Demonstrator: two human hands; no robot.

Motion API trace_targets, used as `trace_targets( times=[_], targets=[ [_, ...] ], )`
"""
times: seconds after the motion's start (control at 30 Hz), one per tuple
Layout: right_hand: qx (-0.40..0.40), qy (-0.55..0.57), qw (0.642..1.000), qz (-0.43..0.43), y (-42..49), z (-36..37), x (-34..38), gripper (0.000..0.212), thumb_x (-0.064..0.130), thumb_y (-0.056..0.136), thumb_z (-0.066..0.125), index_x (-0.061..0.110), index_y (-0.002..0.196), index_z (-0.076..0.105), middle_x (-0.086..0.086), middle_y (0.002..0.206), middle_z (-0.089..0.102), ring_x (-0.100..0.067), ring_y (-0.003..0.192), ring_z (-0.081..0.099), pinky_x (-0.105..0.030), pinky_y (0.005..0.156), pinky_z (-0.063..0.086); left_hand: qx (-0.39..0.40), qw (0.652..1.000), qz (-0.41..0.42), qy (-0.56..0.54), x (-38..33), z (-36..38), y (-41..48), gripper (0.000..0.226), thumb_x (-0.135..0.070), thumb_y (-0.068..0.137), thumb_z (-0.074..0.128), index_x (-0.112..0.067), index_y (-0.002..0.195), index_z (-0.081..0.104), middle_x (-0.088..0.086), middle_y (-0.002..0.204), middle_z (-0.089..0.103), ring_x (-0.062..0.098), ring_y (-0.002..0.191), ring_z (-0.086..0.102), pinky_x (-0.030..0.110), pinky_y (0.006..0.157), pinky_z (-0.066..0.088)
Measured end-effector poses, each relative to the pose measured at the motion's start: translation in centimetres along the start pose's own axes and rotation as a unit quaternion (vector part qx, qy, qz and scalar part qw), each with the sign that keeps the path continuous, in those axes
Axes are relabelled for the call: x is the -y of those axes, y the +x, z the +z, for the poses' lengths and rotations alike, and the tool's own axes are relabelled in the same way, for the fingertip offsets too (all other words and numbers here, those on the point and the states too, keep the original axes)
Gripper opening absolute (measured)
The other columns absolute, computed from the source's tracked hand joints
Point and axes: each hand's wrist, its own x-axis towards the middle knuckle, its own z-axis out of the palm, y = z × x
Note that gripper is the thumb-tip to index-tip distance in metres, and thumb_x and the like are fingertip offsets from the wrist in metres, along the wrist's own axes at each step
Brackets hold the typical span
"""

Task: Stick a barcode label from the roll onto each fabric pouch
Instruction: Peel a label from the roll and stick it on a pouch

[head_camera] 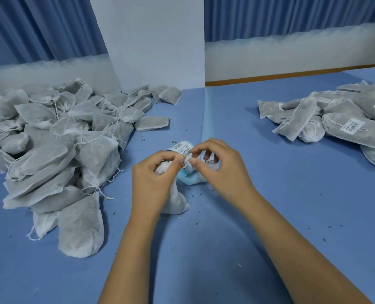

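A white fabric pouch (176, 202) is gripped in the curled fingers of the left hand (152, 178) and kept just beside the label roll (179, 147) on the blue table (248, 227), probably so that a label can be carried straight across. A barcode label (187, 152) is pinched between thumb and forefinger of the right hand (221, 170), apparently to be peeled free. Unlabelled pouches (50, 139) are heaped at the left and labelled pouches (340, 123) at the right, which keeps finished work apart.

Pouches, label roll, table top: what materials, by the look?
Pouches: thin matte non-woven fabric, probably; semi-sheer, dark filling shows through, string ties. Label roll: white paper labels with printed barcodes on a pale blue, smooth-looking liner. Table: matte blue covering, perhaps cloth or felt; cannot tell which.
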Motion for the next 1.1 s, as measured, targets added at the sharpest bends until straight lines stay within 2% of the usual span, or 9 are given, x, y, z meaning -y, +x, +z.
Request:
trace_targets(
  times=[0.07, 0.13, 0.23, 0.43, 0.53, 0.63, 0.77, 0.9, 1.1],
  targets=[
    [-0.052, -0.041, 0.991, -0.120, -0.1, 0.0, 0.1, 0.006, 0.014, 0.082, 0.069, 0.008, 0.081, 0.068, 0.003, 0.081, 0.063, -0.014, 0.076, 0.052, -0.023, 0.072, 0.040, 0.001, 1.000, -0.010, 0.004, -0.1, 0.1, 0.0, 0.013, -0.008, 0.083, 0.071, -0.015, 0.072, 0.072, -0.009, 0.074, 0.073, 0.001, 0.076, 0.066, 0.006, 0.071, 0.044],
    [-0.073, -0.074, 0.978, -0.179, -0.3, 0.3, 0.2, 0.009, 0.016, 0.080, 0.071, 0.008, 0.077, 0.069, 0.001, 0.079, 0.064, -0.017, 0.075, 0.053, -0.027, 0.072, 0.040, 0.004, 1.000, -0.023, -0.002, -0.3, 0.4, -0.2, 0.013, -0.009, 0.085, 0.070, -0.015, 0.074, 0.074, -0.011, 0.075, 0.073, -0.003, 0.074, 0.066, 0.004, 0.068, 0.043],
    [-0.092, -0.147, 0.966, -0.194, -0.4, 0.8, -0.2, 0.012, 0.018, 0.079, 0.075, 0.008, 0.075, 0.070, -0.001, 0.077, 0.065, -0.022, 0.072, 0.055, -0.032, 0.069, 0.039, -0.007, 0.998, -0.050, -0.021, -0.5, 0.5, -0.2, 0.014, -0.009, 0.085, 0.070, -0.017, 0.074, 0.075, -0.012, 0.074, 0.074, -0.006, 0.074, 0.065, 0.003, 0.067, 0.042],
    [-0.131, -0.190, 0.951, -0.206, -0.5, 1.0, -0.5, 0.012, 0.013, 0.078, 0.075, 0.009, 0.070, 0.068, 0.000, 0.073, 0.066, -0.022, 0.068, 0.057, -0.034, 0.068, 0.038, 0.000, 0.997, -0.062, -0.035, -0.7, 0.6, -0.4, 0.012, -0.008, 0.084, 0.072, -0.013, 0.073, 0.075, -0.010, 0.074, 0.074, -0.004, 0.074, 0.066, 0.004, 0.067, 0.043],
    [-0.108, -0.151, 0.971, -0.148, -0.6, 0.9, -0.2, 0.011, 0.009, 0.078, 0.070, 0.008, 0.070, 0.064, 0.000, 0.073, 0.063, -0.019, 0.069, 0.054, -0.033, 0.070, 0.038, 0.020, 0.998, -0.049, -0.034, -0.9, 0.4, -0.2, 0.013, -0.006, 0.085, 0.070, -0.008, 0.074, 0.075, -0.010, 0.070, 0.071, -0.002, 0.072, 0.064, 0.006, 0.070, 0.043],
    [-0.058, -0.009, 0.998, -0.025, -0.3, 0.4, 0.2, 0.012, 0.005, 0.080, 0.066, 0.008, 0.069, 0.062, 0.004, 0.072, 0.060, -0.013, 0.068, 0.051, -0.027, 0.072, 0.040, 0.050, 0.998, -0.039, -0.028, -0.9, 0.2, -0.1, 0.014, -0.005, 0.085, 0.070, -0.016, 0.078, 0.076, -0.017, 0.058, 0.061, -0.005, 0.062, 0.055, 0.006, 0.065, 0.039],
    [-0.024, 0.130, 0.987, 0.092, 0.0, -0.2, 0.5, 0.024, -0.001, 0.084, 0.061, 0.015, 0.066, 0.061, 0.005, 0.069, 0.059, -0.011, 0.066, 0.047, -0.023, 0.067, 0.039, 0.055, 0.997, -0.054, -0.023, -0.8, -0.1, 0.0, 0.006, -0.008, 0.083, 0.073, -0.011, 0.081, 0.078, -0.016, 0.056, 0.061, -0.004, 0.059, 0.053, 0.006, 0.062, 0.037],
    [-0.045, 0.222, 0.964, 0.138, 0.3, -0.8, 0.3, 0.028, -0.003, 0.087, 0.056, 0.015, 0.066, 0.060, 0.008, 0.065, 0.059, -0.004, 0.062, 0.050, -0.013, 0.061, 0.040, 0.035, 0.997, -0.070, 0.020, -0.6, -0.4, 0.2, 0.016, -0.011, 0.084, 0.072, -0.021, 0.072, 0.076, -0.013, 0.076, 0.074, -0.006, 0.077, 0.064, 0.004, 0.072, 0.042],
    [-0.059, 0.266, 0.949, 0.158, 0.5, -0.9, 0.1, 0.025, -0.006, 0.088, 0.052, 0.011, 0.070, 0.059, 0.015, 0.064, 0.060, 0.003, 0.055, 0.051, -0.009, 0.058, 0.041, 0.007, 0.998, -0.056, 0.036, -0.4, -0.5, 0.2, 0.031, -0.011, 0.086, 0.070, -0.030, 0.061, 0.071, -0.022, 0.067, 0.070, -0.013, 0.075, 0.061, 0.001, 0.072, 0.039]
  ],
)
